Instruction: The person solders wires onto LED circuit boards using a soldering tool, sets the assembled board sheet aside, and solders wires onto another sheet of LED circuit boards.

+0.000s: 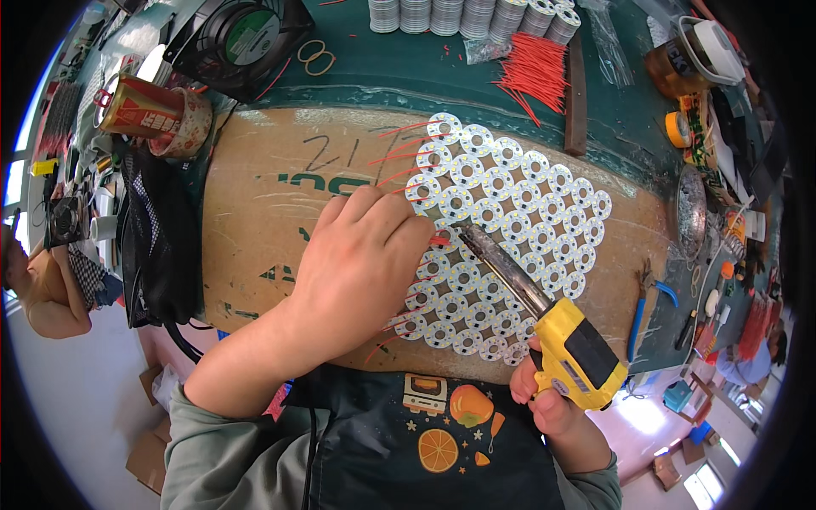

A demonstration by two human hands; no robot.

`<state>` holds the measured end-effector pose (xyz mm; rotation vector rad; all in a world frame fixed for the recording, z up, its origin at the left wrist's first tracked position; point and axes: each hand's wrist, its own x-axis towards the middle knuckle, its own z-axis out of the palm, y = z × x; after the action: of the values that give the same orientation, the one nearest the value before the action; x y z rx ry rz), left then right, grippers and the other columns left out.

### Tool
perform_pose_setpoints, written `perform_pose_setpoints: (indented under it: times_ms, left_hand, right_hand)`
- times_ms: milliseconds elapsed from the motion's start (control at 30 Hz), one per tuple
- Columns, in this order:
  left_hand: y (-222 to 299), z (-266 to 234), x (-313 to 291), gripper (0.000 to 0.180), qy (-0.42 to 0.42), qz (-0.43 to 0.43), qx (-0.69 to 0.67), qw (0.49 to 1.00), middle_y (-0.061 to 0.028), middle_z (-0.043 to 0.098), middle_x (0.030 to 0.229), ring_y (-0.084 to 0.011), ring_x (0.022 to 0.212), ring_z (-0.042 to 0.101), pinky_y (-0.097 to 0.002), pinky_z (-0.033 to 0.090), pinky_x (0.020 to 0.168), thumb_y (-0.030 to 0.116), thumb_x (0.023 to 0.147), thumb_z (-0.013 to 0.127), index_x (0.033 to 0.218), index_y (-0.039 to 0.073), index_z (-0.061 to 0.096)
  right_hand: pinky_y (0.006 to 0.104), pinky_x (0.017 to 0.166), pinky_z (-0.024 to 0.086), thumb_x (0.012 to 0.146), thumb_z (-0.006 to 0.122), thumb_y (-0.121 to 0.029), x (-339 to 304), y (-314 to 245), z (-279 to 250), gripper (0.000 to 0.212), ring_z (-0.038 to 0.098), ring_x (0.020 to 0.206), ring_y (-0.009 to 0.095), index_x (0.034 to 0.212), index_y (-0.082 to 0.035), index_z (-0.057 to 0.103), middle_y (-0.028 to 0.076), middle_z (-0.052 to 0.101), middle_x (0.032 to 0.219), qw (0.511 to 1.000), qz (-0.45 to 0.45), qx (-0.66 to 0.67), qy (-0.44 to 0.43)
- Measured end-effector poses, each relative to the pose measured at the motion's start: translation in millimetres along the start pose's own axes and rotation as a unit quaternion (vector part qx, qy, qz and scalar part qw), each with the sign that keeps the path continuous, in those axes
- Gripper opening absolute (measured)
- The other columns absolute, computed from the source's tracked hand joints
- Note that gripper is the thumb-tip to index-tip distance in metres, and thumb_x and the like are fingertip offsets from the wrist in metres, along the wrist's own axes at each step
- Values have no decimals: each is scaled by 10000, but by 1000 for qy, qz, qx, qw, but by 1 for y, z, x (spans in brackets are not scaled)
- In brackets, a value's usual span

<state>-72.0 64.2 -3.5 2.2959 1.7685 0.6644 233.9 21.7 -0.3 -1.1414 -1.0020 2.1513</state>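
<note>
White ring-shaped LED circuit boards [497, 183] lie in a tight array of rows on a brown cardboard sheet [246, 204]. Short red wires stick out leftward from several boards along the array's left edge. My left hand [365, 246] is closed over that edge, fingers pinched, with red wire ends [439, 240] showing at the fingertips; the rest of them is hidden by the hand. In my right hand [548, 404] is a yellow and black soldering gun [582, 353]. Its dark metal tip reaches up and left to a board beside my left fingers; whether it touches cannot be told.
Stacked ring boards [446, 17] and a pile of red wires [535, 72] sit at the back beside a dark bar [575, 102]. A black fan [242, 42] stands back left, near a red can [140, 110]. Blue-handled pliers [642, 310] lie right. Another person [55, 280] is far left.
</note>
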Motion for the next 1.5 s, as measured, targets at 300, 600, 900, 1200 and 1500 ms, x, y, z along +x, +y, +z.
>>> perform_pose_setpoints:
  times_ms: [300,600,900,1200,1500]
  left_hand:
    - [3,6,0,221,-23,-17,7,1000,-96,541,956,-279,936,524,-389,427,816,36,737,588,956,42,615]
    - [1,6,0,167,40,-38,-41,998,-81,602,953,-290,943,575,-400,441,822,21,781,696,925,64,622]
    - [0,3,-2,277,42,40,-7,998,-75,634,927,-261,906,609,-374,464,801,36,694,666,970,47,667]
    - [3,3,-3,322,35,43,-22,998,-98,630,936,-281,930,611,-386,500,818,34,678,637,997,7,673]
    - [3,1,-4,331,20,40,-20,999,-111,624,949,-292,919,603,-388,500,824,29,685,629,1013,-15,653]
  right_hand:
    - [276,534,419,818,778,-429,7,-8,10,785,474,613,134,1381,-15,421,19,471,741,999,-22,7,24]
    - [274,534,421,819,778,-430,7,-7,9,794,476,613,131,1381,0,417,20,475,742,999,-24,19,23]
    - [284,561,422,811,792,-425,2,2,-3,795,471,631,134,1398,-36,422,16,468,747,999,-19,-48,-1]
    - [290,600,424,821,787,-409,1,4,-4,754,469,671,134,1373,-35,435,11,469,771,998,-15,-63,-11]
    - [292,598,417,826,777,-399,1,3,-6,669,476,675,136,1292,-31,467,16,477,754,997,-4,-76,-17]
